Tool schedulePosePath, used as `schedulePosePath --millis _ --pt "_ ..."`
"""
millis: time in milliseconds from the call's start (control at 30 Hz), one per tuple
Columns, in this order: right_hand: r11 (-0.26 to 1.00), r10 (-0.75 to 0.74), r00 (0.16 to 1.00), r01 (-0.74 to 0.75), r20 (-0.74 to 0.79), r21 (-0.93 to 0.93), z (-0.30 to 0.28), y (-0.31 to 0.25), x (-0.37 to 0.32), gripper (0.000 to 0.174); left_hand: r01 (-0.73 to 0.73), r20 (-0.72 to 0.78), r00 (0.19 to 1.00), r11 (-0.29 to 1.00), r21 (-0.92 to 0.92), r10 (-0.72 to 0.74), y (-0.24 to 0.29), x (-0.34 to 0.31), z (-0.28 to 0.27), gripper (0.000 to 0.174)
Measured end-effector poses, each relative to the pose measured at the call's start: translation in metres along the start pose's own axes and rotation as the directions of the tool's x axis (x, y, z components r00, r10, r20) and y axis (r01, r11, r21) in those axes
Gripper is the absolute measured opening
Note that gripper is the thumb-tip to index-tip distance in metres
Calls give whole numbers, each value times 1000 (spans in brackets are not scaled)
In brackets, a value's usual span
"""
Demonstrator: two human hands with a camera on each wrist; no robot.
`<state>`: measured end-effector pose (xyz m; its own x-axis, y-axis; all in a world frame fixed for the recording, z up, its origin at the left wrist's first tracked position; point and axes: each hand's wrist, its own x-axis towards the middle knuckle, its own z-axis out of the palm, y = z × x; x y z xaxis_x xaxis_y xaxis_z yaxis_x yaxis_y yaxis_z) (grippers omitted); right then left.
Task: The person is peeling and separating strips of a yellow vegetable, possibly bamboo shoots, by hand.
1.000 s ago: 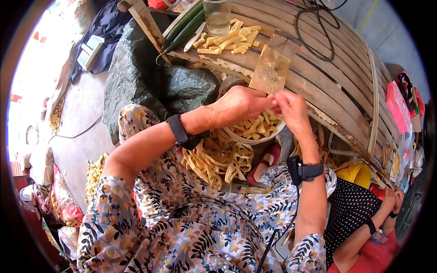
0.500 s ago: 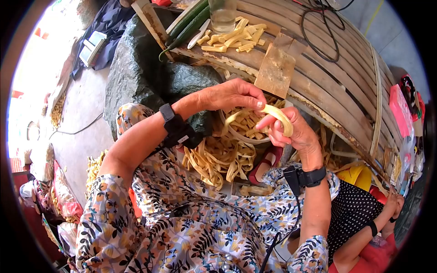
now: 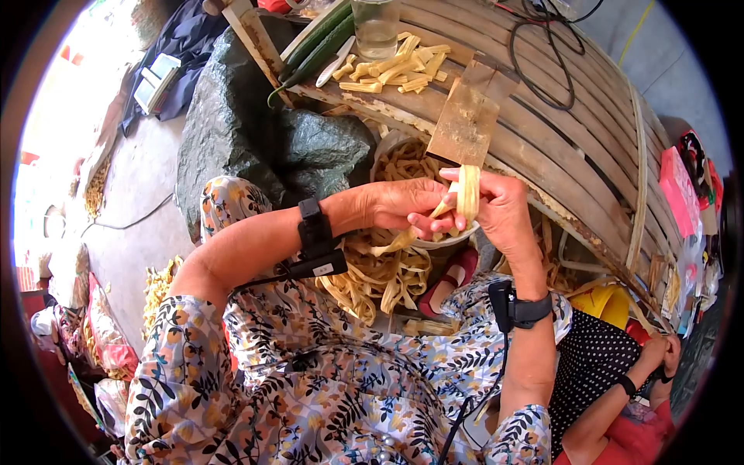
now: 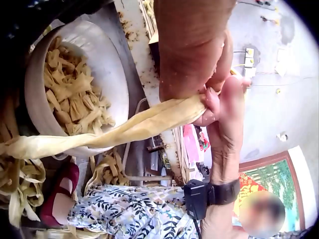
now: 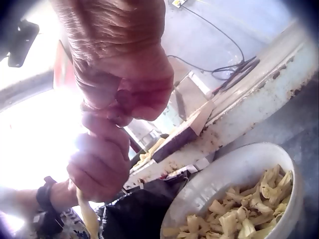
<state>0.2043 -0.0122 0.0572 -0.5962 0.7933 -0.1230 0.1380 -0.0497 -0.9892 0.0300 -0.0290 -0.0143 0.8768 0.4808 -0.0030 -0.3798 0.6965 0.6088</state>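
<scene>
- The biggest thing is a long brown counter point(image 3: 589, 132) made of wooden slats, with rust along its edge.
- A dark green, crinkly plastic sack point(image 3: 221, 155) sits by the counter's corner.
- A tangled heap of long, flat, pale yellow ribbons point(image 3: 384, 275) lies low down (a dark red shoe point(image 3: 457, 277) is close by).
- A round white bucket point(image 4: 112, 64) is beside the counter, near the heap, with cut yellow bits point(image 4: 75, 94) inside.
- Two long green cucumbers point(image 3: 319, 53) lie on the counter, near a tall clear glass point(image 3: 377, 35) with pale liquid in it.
- A flat, light brown wooden board point(image 3: 467, 116) pokes out past the counter's edge.
- The bare left hand point(image 3: 407, 205) has its grip closed on a soft, flat, pale yellow strip point(image 3: 468, 194).
- The bare right hand point(image 3: 504, 205) is right beside it, its grip also holding the strip.
- The strip loops over the right fingers, passes the left hand and hangs down toward the heap.
- Smallest are short yellow sticks point(image 3: 399, 70) on the counter.
</scene>
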Motion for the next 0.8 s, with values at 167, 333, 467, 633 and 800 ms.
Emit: schedulePosePath --millis 167,333,467,633,800 --pt "959 -73 997 75 18 -273 -1 8 5 31 -78 -62 996 988 -135 70 -10 5 6 48" --pt "610 -570 803 272 -174 -744 6 9 10 27 -196 -527 786 939 283 323 9 9 17 16" --pt "809 -375 869 137 -323 -572 10 15 12 18 -93 -586 614 786 611 529 26 6 35 19" --pt "975 -68 963 9 -260 -221 2 28 20 12 5 -505 652 663 748 565 25 2 31 26" --pt "845 -258 900 33 -352 -534 15 39 16 7 294 -442 596 330 897 670 18 7 34 29"
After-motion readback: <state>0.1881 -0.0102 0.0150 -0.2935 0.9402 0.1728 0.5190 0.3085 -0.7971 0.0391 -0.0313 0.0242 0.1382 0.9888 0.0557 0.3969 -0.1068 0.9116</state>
